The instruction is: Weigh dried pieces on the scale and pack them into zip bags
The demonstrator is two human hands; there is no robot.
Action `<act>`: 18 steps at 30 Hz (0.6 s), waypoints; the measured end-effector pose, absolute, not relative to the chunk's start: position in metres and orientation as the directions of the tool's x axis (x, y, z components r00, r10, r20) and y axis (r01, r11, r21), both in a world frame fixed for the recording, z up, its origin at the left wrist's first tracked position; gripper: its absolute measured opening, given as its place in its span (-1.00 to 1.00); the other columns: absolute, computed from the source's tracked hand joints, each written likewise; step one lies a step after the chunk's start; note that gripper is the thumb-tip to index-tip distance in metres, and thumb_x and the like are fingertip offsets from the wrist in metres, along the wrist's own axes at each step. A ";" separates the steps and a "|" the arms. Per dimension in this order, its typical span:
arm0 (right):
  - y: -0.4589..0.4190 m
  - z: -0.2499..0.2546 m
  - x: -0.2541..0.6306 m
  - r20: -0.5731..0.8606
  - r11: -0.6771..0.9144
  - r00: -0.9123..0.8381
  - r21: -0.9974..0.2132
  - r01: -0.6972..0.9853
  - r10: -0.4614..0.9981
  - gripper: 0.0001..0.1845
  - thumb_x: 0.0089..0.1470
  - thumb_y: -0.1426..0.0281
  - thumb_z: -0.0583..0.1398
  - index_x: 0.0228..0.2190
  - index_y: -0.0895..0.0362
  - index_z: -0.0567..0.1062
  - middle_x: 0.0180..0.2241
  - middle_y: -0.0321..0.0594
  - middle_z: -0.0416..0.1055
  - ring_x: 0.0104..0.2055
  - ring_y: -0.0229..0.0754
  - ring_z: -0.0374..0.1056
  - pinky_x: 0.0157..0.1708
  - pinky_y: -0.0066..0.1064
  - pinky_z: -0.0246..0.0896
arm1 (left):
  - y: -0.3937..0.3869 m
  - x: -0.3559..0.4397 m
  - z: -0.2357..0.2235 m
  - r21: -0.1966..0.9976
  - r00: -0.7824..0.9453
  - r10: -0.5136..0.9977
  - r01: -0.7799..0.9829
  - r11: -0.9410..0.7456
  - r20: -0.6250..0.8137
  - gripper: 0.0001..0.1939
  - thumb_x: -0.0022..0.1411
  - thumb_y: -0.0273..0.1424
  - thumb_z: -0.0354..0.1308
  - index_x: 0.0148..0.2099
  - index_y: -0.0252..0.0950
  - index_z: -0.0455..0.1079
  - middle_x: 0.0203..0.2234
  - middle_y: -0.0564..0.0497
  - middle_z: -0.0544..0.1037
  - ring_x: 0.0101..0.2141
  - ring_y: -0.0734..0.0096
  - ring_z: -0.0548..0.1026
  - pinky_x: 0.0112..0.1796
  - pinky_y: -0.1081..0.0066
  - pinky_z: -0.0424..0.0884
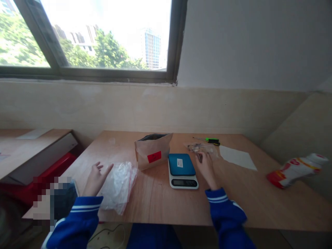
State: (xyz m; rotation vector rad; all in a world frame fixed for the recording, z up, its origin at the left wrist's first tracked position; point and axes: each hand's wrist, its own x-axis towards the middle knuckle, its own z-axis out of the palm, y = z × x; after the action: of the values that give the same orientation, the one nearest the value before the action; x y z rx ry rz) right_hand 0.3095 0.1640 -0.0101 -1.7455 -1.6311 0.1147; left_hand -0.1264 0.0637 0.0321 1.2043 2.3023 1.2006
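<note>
Far to the left of the digital kitchen scale (182, 171), a red plastic crate (52, 169) sits low beside the wooden table (166, 204), and a pixelated patch hides whatever lies next to it. Well left of the scale, the left hand (95, 180), in a blue sleeve (77, 221) with white stripes, is open with its fingers spread, holding nothing, the index finger just beside a crumpled heap of clear zip bags (118, 186). That heap lies on the table nearer the person than the kraft paper pouch (153, 151), which has a red label and stands open-mouthed just left of the scale, touching neither hand. Just right of the scale, the right hand (206, 169) has its fingers curled down onto a small clear bag of little metal parts (203, 149), though whether they are actually pinching it cannot be told from this view. That small bag lies beyond and to the right of the scale, with a green-handled screwdriver (212, 140) just behind it. Further right are a sheet of white paper (237, 157) and, well apart from the scale near the table's right edge, a red and white packet (294, 171)
</note>
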 end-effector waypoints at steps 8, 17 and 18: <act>0.203 -0.044 0.328 0.330 -0.143 0.324 -0.470 0.871 0.887 -0.50 -0.07 0.47 0.20 -0.03 0.31 0.32 0.01 0.29 0.26 0.05 0.23 0.21 0.01 -0.03 0.07 | 0.035 -0.074 -0.014 0.312 -0.152 0.974 0.946 0.093 0.170 -0.36 0.22 -0.08 -0.11 0.28 -0.20 0.15 0.31 -0.16 0.10 0.29 -0.09 0.00 0.14 -0.05 0.10; 0.165 -0.027 0.372 0.309 -0.117 0.445 -0.699 0.705 0.840 -0.53 -0.07 0.34 0.17 -0.08 0.25 0.35 -0.18 0.05 0.45 -0.17 -0.02 0.41 -0.18 -0.24 0.33 | 0.059 -0.079 -0.045 0.193 0.017 0.974 0.981 0.027 -0.225 -0.22 0.17 -0.05 0.01 0.37 -0.17 -0.05 0.36 -0.19 -0.13 0.30 -0.18 -0.11 0.17 -0.09 -0.01; 0.155 -0.022 0.373 0.294 -0.100 0.491 -0.771 0.629 0.820 -0.52 -0.08 0.30 0.18 -0.09 0.23 0.35 -0.20 0.01 0.46 -0.20 -0.05 0.43 -0.22 -0.26 0.35 | 0.063 -0.081 -0.045 0.196 0.034 0.973 0.981 0.012 -0.230 -0.22 0.17 -0.04 0.01 0.37 -0.17 -0.06 0.36 -0.19 -0.13 0.30 -0.16 -0.12 0.17 -0.08 -0.01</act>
State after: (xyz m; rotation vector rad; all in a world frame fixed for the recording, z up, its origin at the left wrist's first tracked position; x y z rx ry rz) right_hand 0.3729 0.1550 -0.0223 -1.8117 -1.2180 0.2601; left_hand -0.0805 0.0630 -0.0452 2.0162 1.9934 -0.0377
